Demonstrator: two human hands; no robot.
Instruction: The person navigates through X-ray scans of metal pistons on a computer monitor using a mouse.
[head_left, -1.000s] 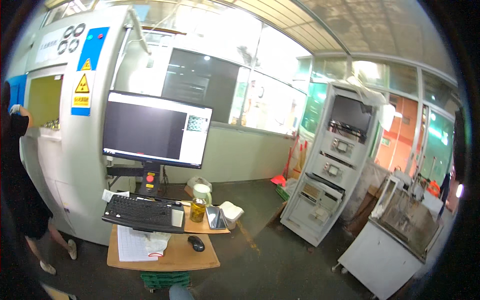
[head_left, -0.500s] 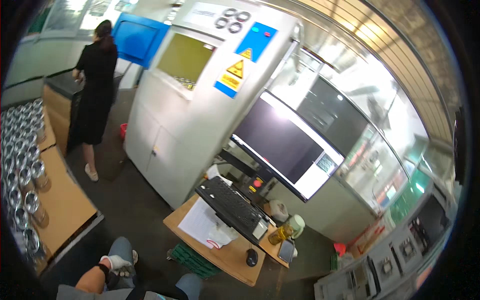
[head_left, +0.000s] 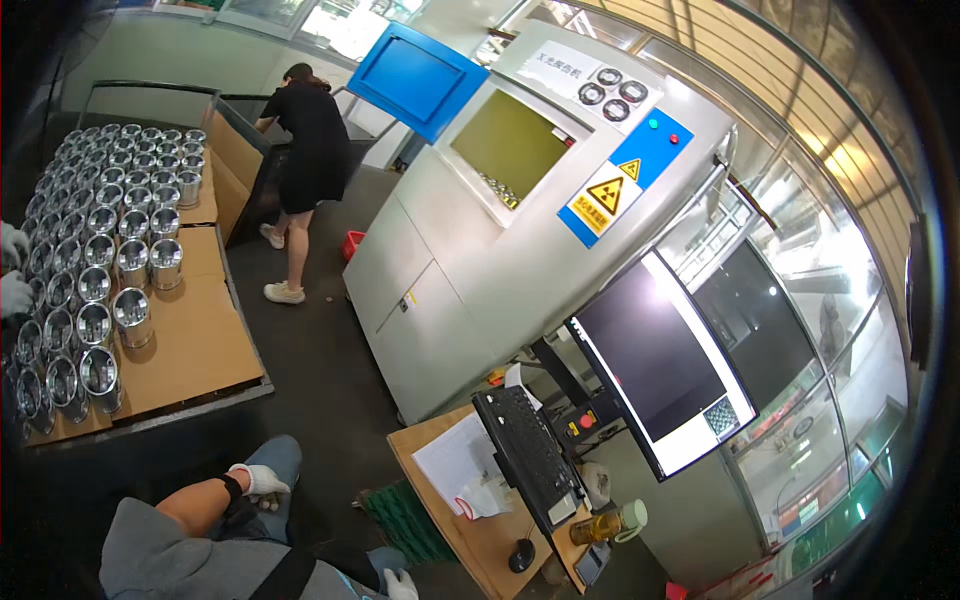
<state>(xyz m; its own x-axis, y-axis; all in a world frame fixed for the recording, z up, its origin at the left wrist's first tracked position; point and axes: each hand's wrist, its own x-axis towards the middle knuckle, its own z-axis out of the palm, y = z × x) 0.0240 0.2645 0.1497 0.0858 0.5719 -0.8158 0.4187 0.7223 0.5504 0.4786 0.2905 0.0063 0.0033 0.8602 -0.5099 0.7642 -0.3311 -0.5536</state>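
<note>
My left hand [head_left: 258,483], in a white glove with a black wrist strap, rests on my jeans-clad knee and holds nothing. My right hand [head_left: 400,585], also gloved, shows only partly at the lower edge, and its fingers are hard to make out. Nearest to it is a small wooden desk [head_left: 470,540]. On the desk are a black keyboard [head_left: 527,459], papers [head_left: 455,465], a mouse [head_left: 519,556] and a jar of yellow liquid [head_left: 605,524]. A large dark monitor [head_left: 655,365] stands behind the keyboard.
A big white inspection cabinet [head_left: 480,250] with a yellow window and a warning sign stands behind the desk. A person in black [head_left: 305,150] bends over a carton beside it. Several shiny metal cylinders [head_left: 95,250] stand on cardboard at left. Another person's gloved hands [head_left: 12,270] show at the left edge.
The view has swung left and down: the monitor and desk moved to the lower right, the pallet of metal cylinders and my gloved hands came into view.
</note>
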